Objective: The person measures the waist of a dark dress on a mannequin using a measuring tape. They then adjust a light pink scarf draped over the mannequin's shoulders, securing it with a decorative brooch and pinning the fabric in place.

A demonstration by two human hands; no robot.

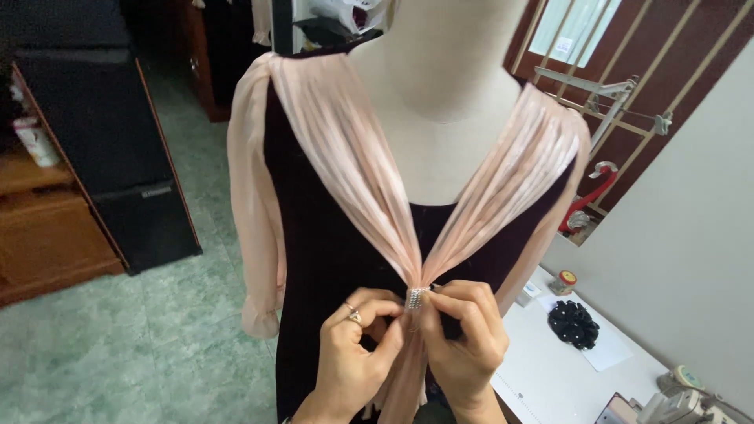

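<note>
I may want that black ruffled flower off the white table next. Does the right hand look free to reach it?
Probably not straight away: the right hand is pinching the sparkly clasp with the left hand. The path to the black flower on the white table looks open, though.

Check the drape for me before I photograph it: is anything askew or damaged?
Nothing stands out. The pink drape falls evenly from both shoulders to the clasp, which both hands pinch at centre.

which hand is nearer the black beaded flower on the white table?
Right. The right hand pinches the sparkly clasp on the side toward the black beaded flower; the left hand holds the clasp from the far side.
</note>
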